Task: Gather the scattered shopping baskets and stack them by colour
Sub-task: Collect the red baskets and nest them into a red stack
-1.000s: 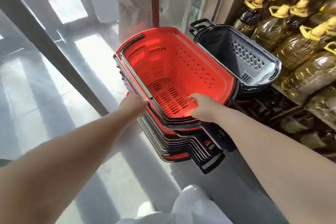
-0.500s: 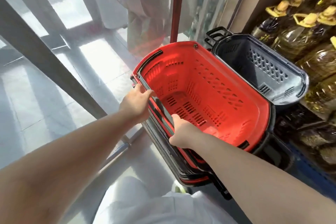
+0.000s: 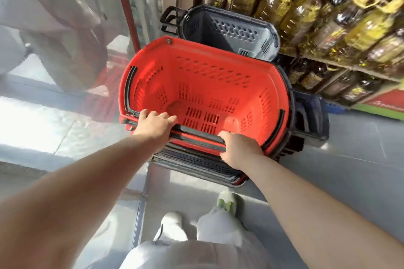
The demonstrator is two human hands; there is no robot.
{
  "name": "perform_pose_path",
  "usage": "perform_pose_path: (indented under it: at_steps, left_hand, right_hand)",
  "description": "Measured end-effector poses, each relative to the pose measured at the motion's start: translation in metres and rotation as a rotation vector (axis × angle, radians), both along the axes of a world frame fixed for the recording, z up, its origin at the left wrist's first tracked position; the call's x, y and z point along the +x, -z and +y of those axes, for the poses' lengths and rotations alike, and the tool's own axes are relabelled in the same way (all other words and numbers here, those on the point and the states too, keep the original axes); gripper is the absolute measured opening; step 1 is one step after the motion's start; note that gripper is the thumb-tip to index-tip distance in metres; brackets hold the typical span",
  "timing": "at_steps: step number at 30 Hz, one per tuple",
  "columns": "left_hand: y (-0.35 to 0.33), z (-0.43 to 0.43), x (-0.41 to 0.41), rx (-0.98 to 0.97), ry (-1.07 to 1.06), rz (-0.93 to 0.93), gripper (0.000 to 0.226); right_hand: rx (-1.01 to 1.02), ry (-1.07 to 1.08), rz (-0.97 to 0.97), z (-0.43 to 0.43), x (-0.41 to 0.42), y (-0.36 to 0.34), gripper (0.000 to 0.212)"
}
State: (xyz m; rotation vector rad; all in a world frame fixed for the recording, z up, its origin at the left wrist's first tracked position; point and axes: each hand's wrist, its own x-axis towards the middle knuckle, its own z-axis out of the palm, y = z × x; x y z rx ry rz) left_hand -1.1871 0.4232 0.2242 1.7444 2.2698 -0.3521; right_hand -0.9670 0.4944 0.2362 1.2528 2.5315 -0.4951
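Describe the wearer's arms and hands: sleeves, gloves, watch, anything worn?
Both forearms are bare as far up as the frame reaches, with no sleeves in view. The left hand and right hand wear no gloves, and no watch, band or ring shows, though the frame is slightly blurred. Lower down are pale grey trousers and white shoes, one trimmed green.

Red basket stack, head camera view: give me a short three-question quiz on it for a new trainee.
1. True or false: the red basket on top of the stack holds groceries.
2. Where is the grey basket? A) beyond the red one, beside the oil bottles; B) nested inside the red one; C) upside down on the floor.
3. Fill in: the left hand and the right hand are both on the red basket's ____ rim.
Key: 1 false, it is empty; 2 A; 3 near.
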Motion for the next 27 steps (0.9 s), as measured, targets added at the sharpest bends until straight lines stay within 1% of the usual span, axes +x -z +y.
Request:
perform_pose_path:
  at_steps: [3, 6, 9, 14, 17, 19, 27]
  left_hand:
    - [0.004, 0.000, 0.004, 0.053, 0.004, 0.009, 0.034]
    - [0.007, 0.001, 0.001, 0.092, 0.001, 0.015, 0.034]
    - [0.008, 0.004, -0.001, 0.105, 0.019, -0.002, 0.033]
    - [0.006, 0.009, 0.000, 0.106, 0.014, -0.041, 0.030]
    - [0.006, 0.015, 0.005, 0.118, 0.007, -0.081, 0.028]
    - [0.005, 0.020, 0.005, 0.114, 0.016, -0.089, 0.029]
    - [0.006, 0.019, -0.002, 0.101, 0.009, -0.114, 0.024]
  right_hand:
    - [0.136, 0.042, 0.006, -0.007, 0.002, 0.003, 0.022]
    - [0.198, 0.049, -0.004, -0.008, -0.003, 0.005, 0.023]
    - [0.199, 0.034, -0.042, -0.003, -0.004, 0.006, 0.025]
    - [0.202, 0.025, -0.059, 0.006, -0.004, 0.008, 0.018]
    - [0.196, 0.018, -0.083, 0.016, -0.001, 0.005, 0.020]
    - [0.202, 0.015, -0.086, 0.021, 0.000, 0.005, 0.024]
    - [0.179, 0.022, -0.069, 0.017, -0.007, 0.004, 0.021]
